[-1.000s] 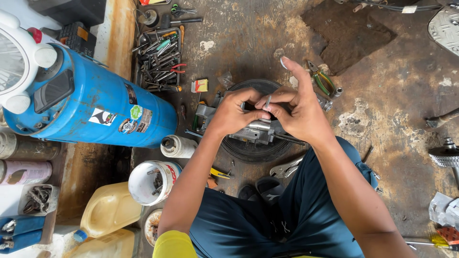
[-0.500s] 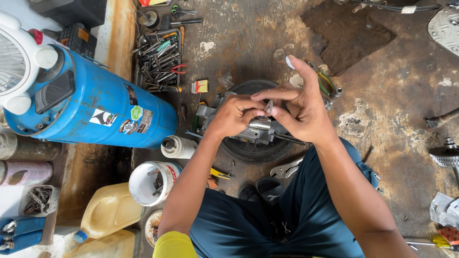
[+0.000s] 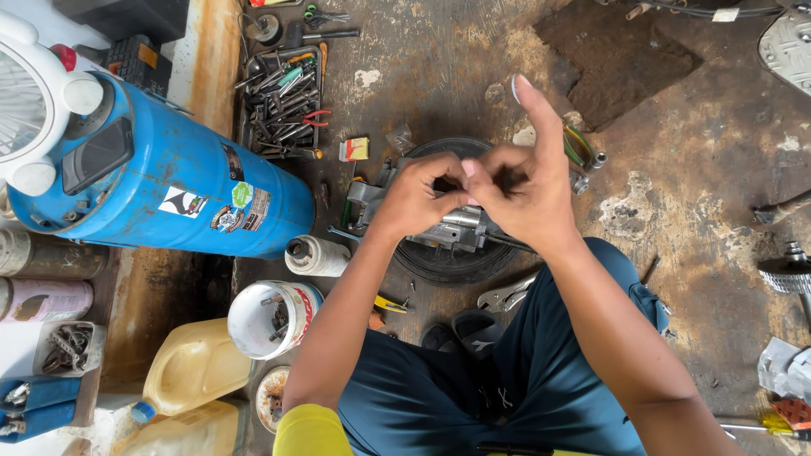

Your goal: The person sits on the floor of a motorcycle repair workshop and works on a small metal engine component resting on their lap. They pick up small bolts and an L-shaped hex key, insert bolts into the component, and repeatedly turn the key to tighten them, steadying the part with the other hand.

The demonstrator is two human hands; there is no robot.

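Observation:
My left hand (image 3: 414, 198) and my right hand (image 3: 532, 194) meet fingertip to fingertip in the middle of the view. Between the fingers they pinch a small dark part (image 3: 508, 180), mostly hidden, so I cannot tell what kind it is. My right index finger sticks straight up. Directly beneath the hands, a grey metal engine part (image 3: 456, 230) lies on a black rubber ring (image 3: 439, 266) on the dirty floor. My knees in dark blue trousers are at the bottom of the view.
A blue tank (image 3: 169, 190) lies at the left, with a white fan (image 3: 29, 101) behind it. A tray of hand tools (image 3: 283, 105) sits at the top. Also around are a white cup of bolts (image 3: 272, 317), yellow jugs (image 3: 194, 367), locking pliers (image 3: 507, 295) and a gear (image 3: 786, 274).
Both hands stay over the engine part. My right index finger has lifted and now points straight up, and the fingertips have closed in more tightly around the small part.

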